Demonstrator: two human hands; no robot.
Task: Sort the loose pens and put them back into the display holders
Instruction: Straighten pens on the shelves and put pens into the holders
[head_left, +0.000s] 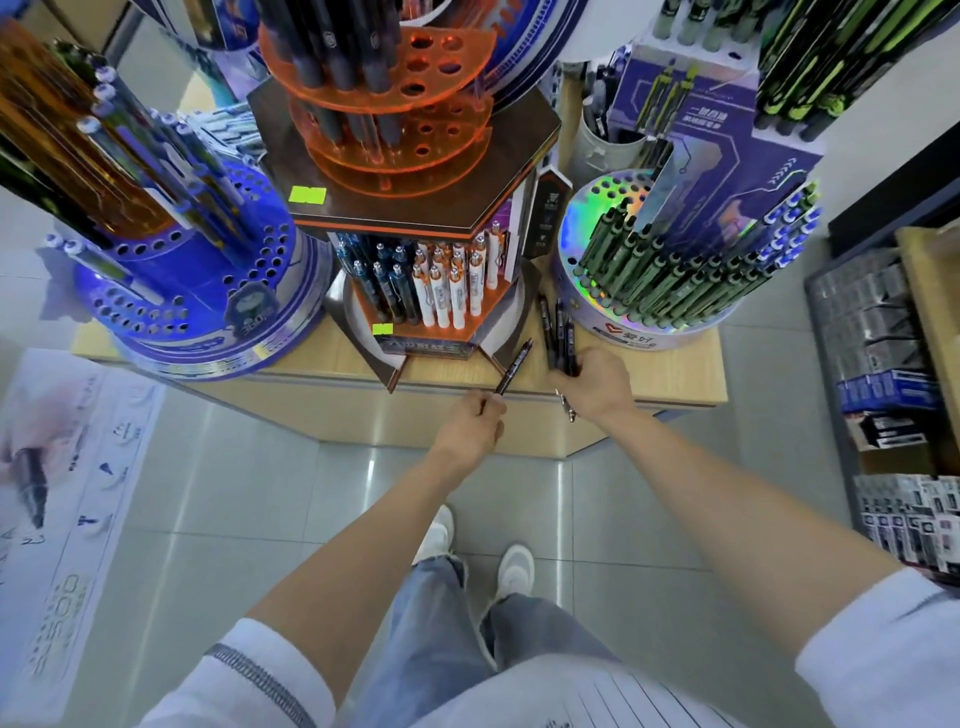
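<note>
A grey tiled floor (218, 467) is seen below, and on it stands a low wooden tabletop (675, 371) on which three display holders are carried. At the left, a blue tiered holder (208, 280) pierced with many holes is set; only a few pens are stood in it. In the middle, an orange and brown hexagonal holder (426, 202) is placed, with clear orange perforated tiers on top and a lower tier filled with white pens (449, 291) and dark blue pens (384, 286), all upright. At the right, a round holographic holder (623, 332) is packed with green pens (670, 275) that lean outward. A shelf (878, 332) stacked with boxes is seen at the far right.

The right hand (592, 384) is held over the tabletop, between the hexagonal holder and the holographic holder, and its fingers are wrapped round a bundle of dark pens (558, 332), whose tips are pointed away from the person. The left hand (475, 421) is held at the tabletop's near edge, just in front of the hexagonal holder, and a single dark pen (514, 366) is pinched in it, tilted up and to the right.
</note>
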